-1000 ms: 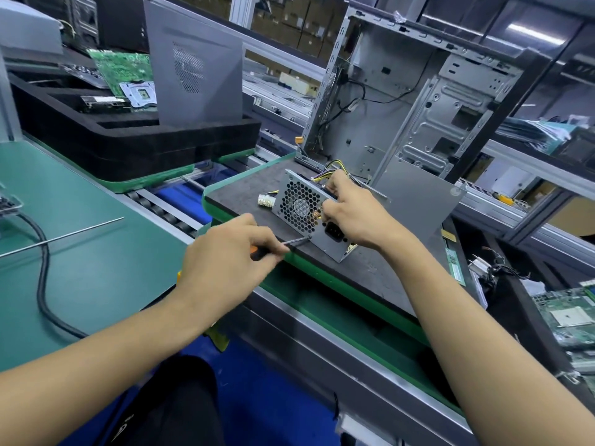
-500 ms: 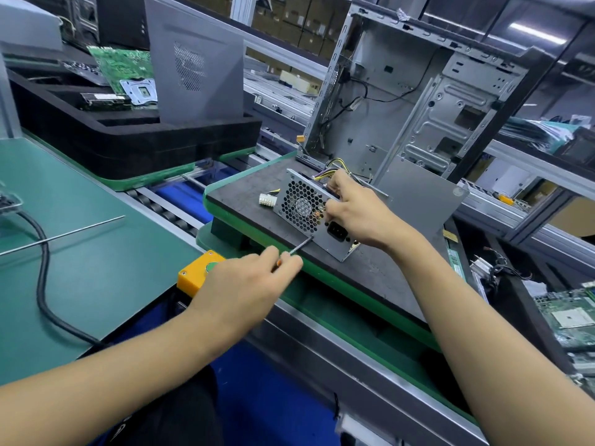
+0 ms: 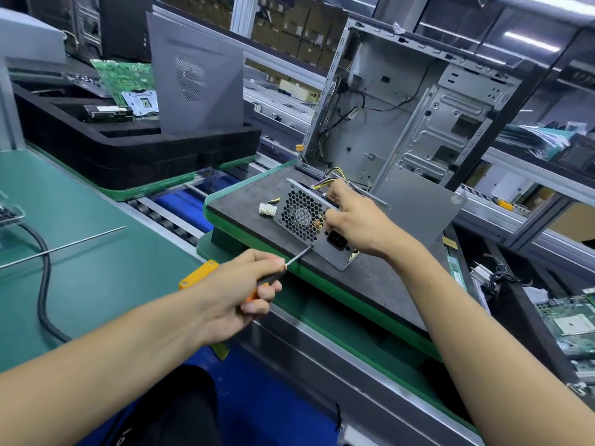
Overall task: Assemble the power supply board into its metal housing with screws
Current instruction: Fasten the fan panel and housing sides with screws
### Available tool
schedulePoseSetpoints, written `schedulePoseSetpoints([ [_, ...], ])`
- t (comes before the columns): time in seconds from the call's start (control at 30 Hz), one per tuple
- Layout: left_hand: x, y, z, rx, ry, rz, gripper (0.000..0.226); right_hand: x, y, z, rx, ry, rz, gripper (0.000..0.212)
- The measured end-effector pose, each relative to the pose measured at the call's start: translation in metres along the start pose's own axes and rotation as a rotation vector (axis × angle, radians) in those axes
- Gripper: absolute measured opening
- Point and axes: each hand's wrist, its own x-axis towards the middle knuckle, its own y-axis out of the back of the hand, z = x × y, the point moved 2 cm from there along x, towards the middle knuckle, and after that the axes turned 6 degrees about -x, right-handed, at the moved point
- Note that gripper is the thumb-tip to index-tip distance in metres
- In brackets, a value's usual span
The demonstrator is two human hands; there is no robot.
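At the upper right of the frame the open metal case (image 3: 402, 101) stands upright at the far edge of your dark pallet (image 3: 380, 281), its bare interior facing you, with a grey side panel (image 3: 415, 207) leaning in front of it. At the upper left a black foam tray (image 3: 128, 149) holds another grey panel (image 3: 196, 75) on edge and a green circuit board (image 3: 125, 75) behind it. The green worktop (image 3: 96, 259) fills the left side, with a black cable (image 3: 43, 284) and a thin metal rod (image 3: 64, 246) lying across it. The power supply (image 3: 312, 223) sits at the centre of the frame on the pallet, tilted, with its honeycomb fan grille toward you and yellow and black wires coming out behind. Your right hand (image 3: 357, 223) grips its upper right side, fingers curled over the top edge and the thumb on the grille face. Your left hand (image 3: 241, 291), lower centre, is curled round the orange and black handle of a screwdriver (image 3: 283, 268); the tip touches the lower edge of the grille face. A white connector (image 3: 266, 208) lies on the pallet just left of the supply.
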Motion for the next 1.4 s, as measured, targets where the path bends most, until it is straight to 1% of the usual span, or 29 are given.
schedulePoseSetpoints([
  [0.07, 0.001, 0.000, 0.000, 0.176, -0.097, 0.008, 0.013, 0.001, 0.000, 0.001, -0.004, 0.008, -0.006, 0.014],
  [0.1, 0.002, 0.001, 0.005, 0.360, -0.197, 0.006, 0.017, 0.002, 0.001, 0.002, -0.007, 0.011, -0.006, 0.014],
  [0.2, 0.003, 0.003, 0.026, 1.132, -0.641, 0.065, 0.024, 0.003, 0.002, 0.003, -0.001, 0.007, -0.015, 0.020],
  [0.27, -0.004, -0.005, 0.023, 1.508, -0.905, 0.138, 0.036, 0.003, 0.002, 0.003, -0.006, 0.010, -0.005, 0.020],
  [0.33, -0.015, -0.018, 0.005, 1.758, -1.029, 0.113, 0.053, 0.004, 0.002, 0.003, -0.027, 0.015, 0.000, 0.019],
  [0.37, -0.019, -0.023, -0.004, 1.831, -1.076, 0.090, 0.052, 0.004, 0.002, 0.003, -0.034, 0.019, -0.004, 0.018],
  [0.43, -0.020, -0.025, -0.011, 1.840, -1.167, 0.096, 0.040, 0.004, 0.002, 0.003, -0.036, 0.025, -0.006, 0.017],
  [0.47, -0.019, -0.023, -0.011, 1.810, -1.163, 0.112, 0.035, 0.004, 0.002, 0.004, -0.035, 0.026, -0.001, 0.018],
  [0.5, -0.015, -0.019, -0.008, 1.731, -1.117, 0.164, 0.028, 0.004, 0.002, 0.004, -0.035, 0.024, 0.003, 0.019],
  [0.53, -0.011, -0.012, -0.002, 1.581, -1.014, 0.207, 0.022, 0.005, 0.001, 0.005, -0.039, 0.022, 0.003, 0.020],
  [0.57, -0.008, -0.005, 0.003, 1.367, -0.874, 0.186, 0.021, 0.005, 0.001, 0.005, -0.046, 0.023, 0.001, 0.020],
  [0.63, 0.000, 0.004, 0.002, 0.835, -0.574, 0.019, 0.028, 0.004, 0.001, 0.005, -0.050, 0.028, -0.002, 0.021],
  [0.67, 0.004, 0.005, 0.001, 0.583, -0.462, -0.011, 0.030, 0.004, 0.002, 0.005, -0.043, 0.031, -0.004, 0.021],
  [0.7, 0.007, 0.005, -0.001, 0.392, -0.380, 0.002, 0.028, 0.004, 0.002, 0.005, -0.035, 0.032, -0.007, 0.020],
  [0.73, 0.007, 0.004, -0.001, 0.288, -0.340, 0.037, 0.026, 0.003, 0.002, 0.004, -0.032, 0.033, -0.012, 0.020],
  [0.77, 0.007, 0.004, -0.001, 0.263, -0.340, 0.066, 0.024, 0.003, 0.002, 0.004, -0.035, 0.035, -0.016, 0.020],
  [0.8, 0.005, 0.003, -0.001, 0.305, -0.374, 0.077, 0.024, 0.003, 0.002, 0.004, -0.038, 0.038, -0.020, 0.021],
  [0.83, 0.004, 0.003, 0.000, 0.417, -0.452, 0.075, 0.025, 0.004, 0.003, 0.004, -0.041, 0.041, -0.024, 0.021],
  [0.9, -0.004, -0.001, 0.006, 0.841, -0.760, 0.074, 0.025, 0.005, 0.003, 0.005, -0.040, 0.046, -0.026, 0.023],
  [0.97, -0.014, -0.011, 0.010, 1.276, -1.007, 0.093, 0.035, 0.006, 0.003, 0.006, -0.043, 0.051, -0.029, 0.028],
  [1.0, -0.019, -0.017, 0.010, 1.436, -1.084, 0.097, 0.047, 0.006, 0.003, 0.006, -0.049, 0.054, -0.025, 0.029],
  [1.07, -0.027, -0.027, 0.004, 1.704, -1.162, 0.032, 0.072, 0.007, 0.002, 0.007, -0.058, 0.061, -0.015, 0.029],
  [1.1, -0.029, -0.028, -0.001, 1.813, -1.212, 0.000, 0.078, 0.008, 0.002, 0.008, -0.060, 0.063, -0.013, 0.029],
  [1.13, -0.030, -0.028, -0.004, 1.885, -1.256, -0.022, 0.077, 0.008, 0.001, 0.008, -0.065, 0.065, -0.014, 0.029],
  [1.2, -0.030, -0.027, -0.006, 1.869, -1.274, -0.026, 0.073, 0.009, 0.001, 0.009, -0.077, 0.062, -0.025, 0.027],
  [1.23, -0.028, -0.026, -0.004, 1.786, -1.244, -0.002, 0.067, 0.010, 0.001, 0.009, -0.080, 0.060, -0.026, 0.027],
  [1.33, -0.019, -0.017, 0.002, 1.458, -1.129, 0.172, 0.033, 0.010, 0.001, 0.010, -0.073, 0.070, -0.020, 0.027],
  [1.37, -0.015, -0.012, 0.003, 1.410, -1.088, 0.200, 0.028, 0.010, 0.001, 0.010, -0.068, 0.072, -0.020, 0.027],
  [1.4, -0.011, -0.008, 0.002, 1.398, -1.053, 0.193, 0.030, 0.009, 0.001, 0.010, -0.064, 0.072, -0.021, 0.027],
])
